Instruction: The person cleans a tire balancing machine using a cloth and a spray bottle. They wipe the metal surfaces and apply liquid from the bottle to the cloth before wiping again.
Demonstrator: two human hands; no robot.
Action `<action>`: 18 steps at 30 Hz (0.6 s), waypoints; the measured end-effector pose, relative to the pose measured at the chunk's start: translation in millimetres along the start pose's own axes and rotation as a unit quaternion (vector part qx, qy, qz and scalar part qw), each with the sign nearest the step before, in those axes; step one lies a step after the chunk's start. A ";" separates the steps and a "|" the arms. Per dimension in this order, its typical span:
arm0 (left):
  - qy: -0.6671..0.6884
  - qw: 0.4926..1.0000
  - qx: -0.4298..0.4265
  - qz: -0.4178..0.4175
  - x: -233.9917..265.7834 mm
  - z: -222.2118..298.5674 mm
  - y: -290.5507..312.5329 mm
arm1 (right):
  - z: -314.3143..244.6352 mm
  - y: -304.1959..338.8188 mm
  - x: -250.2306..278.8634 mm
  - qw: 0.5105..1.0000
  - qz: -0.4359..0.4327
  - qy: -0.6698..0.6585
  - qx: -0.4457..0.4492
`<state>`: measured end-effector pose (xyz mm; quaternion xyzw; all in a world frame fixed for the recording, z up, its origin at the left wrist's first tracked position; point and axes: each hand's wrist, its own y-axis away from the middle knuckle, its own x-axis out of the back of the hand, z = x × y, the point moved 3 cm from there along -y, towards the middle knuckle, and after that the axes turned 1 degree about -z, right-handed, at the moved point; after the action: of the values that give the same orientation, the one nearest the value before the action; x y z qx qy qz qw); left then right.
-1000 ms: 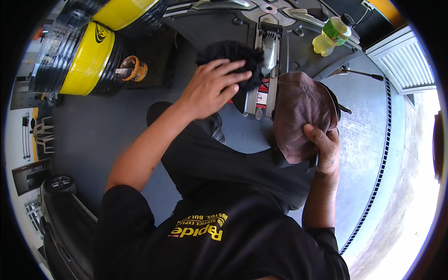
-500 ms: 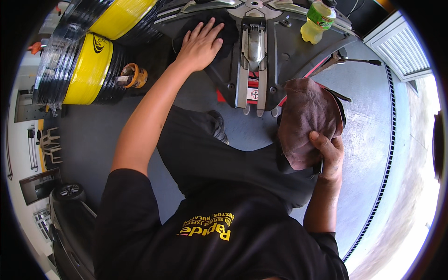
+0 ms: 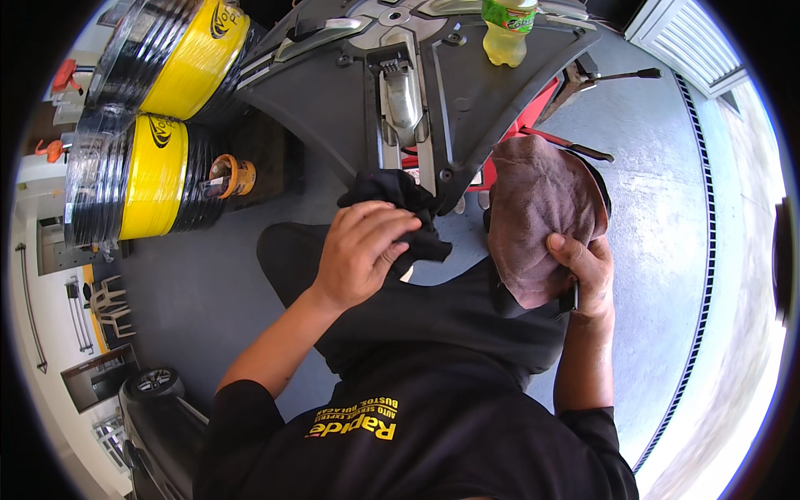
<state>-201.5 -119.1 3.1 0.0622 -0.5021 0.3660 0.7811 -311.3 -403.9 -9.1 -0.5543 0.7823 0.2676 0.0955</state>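
Observation:
In front of my legs, my left hand (image 3: 358,258) is closed on a bunched black cloth (image 3: 398,193), which hangs loosely past my fingers. My right hand (image 3: 588,271) grips a brown cloth (image 3: 542,212), its thumb pressed on the front. Behind that cloth shows the dark edge of something flat and black; what it is stays mostly hidden. Just beyond both hands is the dark grey turntable of a tyre changer (image 3: 312,104), with a metal jaw (image 3: 402,100) along its arm.
A bottle of yellow-green drink (image 3: 505,37) stands on the turntable. A pry bar (image 3: 575,146) sticks out at its right. Left are wrapped tyres with yellow bands (image 3: 156,179) and an orange tub (image 3: 242,177). A floor drain (image 3: 707,208) runs along the right.
My left hand has lifted from the turntable and come back toward me, bringing the black cloth with it. The right hand still holds the brown cloth. The view has shifted slightly.

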 end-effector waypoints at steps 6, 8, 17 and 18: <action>-0.174 0.972 -0.050 0.150 2.3 28.1 -150.2 | -3.2 8.6 24.0 0.997 0.068 -0.040 0.018; -0.285 0.958 -0.024 0.013 -50.5 -11.3 -162.6 | -1.9 12.5 25.6 0.997 0.067 -0.025 0.015; -0.179 0.979 0.017 -0.094 -46.1 33.3 -92.4 | -41.9 -50.7 66.1 0.972 -0.016 0.012 0.235; -0.191 0.977 0.017 -0.088 -45.1 32.9 -93.6 | -55.1 -68.9 61.1 0.965 -0.054 0.034 0.255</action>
<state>-176.8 -225.2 7.1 0.1879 -0.6283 0.2853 0.6989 -262.3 -499.3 -11.7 -0.5614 0.7966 0.0344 0.2214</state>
